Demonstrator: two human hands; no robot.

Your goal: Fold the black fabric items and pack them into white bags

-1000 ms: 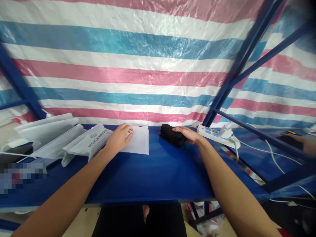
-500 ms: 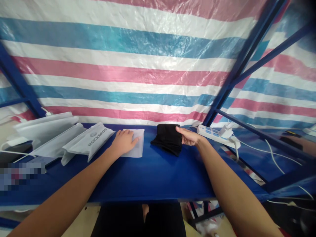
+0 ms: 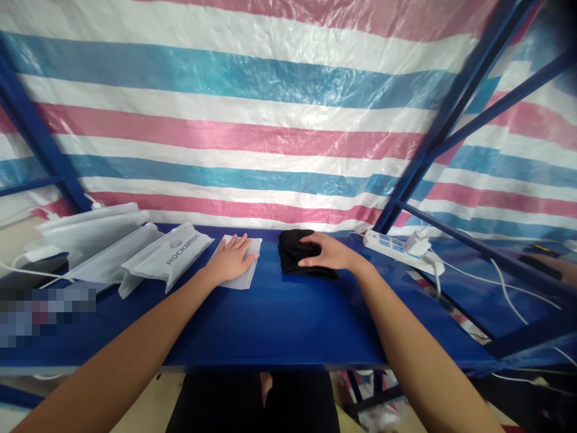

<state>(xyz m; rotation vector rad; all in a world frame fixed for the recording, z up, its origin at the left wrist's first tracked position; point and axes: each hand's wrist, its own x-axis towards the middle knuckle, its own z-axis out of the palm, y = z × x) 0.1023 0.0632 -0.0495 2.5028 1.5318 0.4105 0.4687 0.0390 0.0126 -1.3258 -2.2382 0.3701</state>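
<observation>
My left hand (image 3: 231, 260) lies flat, fingers spread, on a frosted white zip bag (image 3: 243, 279) on the blue table. To its right is a folded black cloth (image 3: 293, 249), its upper layer bunched. My right hand (image 3: 331, 251) is over the cloth's right part, thumb and forefinger apart at its surface. I cannot tell how firmly these fingers touch it. Left of my left hand stands a frosted bag printed ROCKBROS (image 3: 169, 255), puffed and tilted.
More frosted bags (image 3: 97, 231) stand at the left on the blue table (image 3: 279, 325). A white power strip (image 3: 396, 249) with plugs and cables lies at the right. Blue metal posts (image 3: 419, 162) frame the sides, and a striped plastic sheet (image 3: 252, 144) hangs behind.
My right hand has let go of the black cloth's right edge and moved left over it. The cloth has changed shape. The frosted bag under my left hand has turned slightly.
</observation>
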